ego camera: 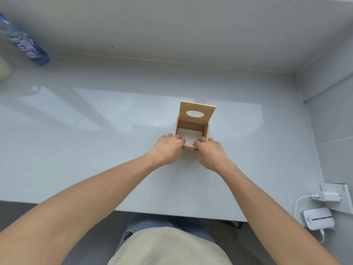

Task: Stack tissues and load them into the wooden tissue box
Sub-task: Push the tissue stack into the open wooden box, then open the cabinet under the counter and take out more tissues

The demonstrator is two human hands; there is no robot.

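Grey countertop, glossy, backed by a pale wall. Wooden tissue box stands between both hands, hinged lid raised upright beyond the fingers, white tissues lying flat inside. Left hand and right hand curl over the near wall, fingertips bent in narrowly on the stack's near corners. Forearms converge, wrists low, palms down. Judgement: press evenly at both corners, keep the stack square, clear fingers before lowering the lid.

Glossy pale grey counter against grey tiled walls, dark floor below, soft window glare.
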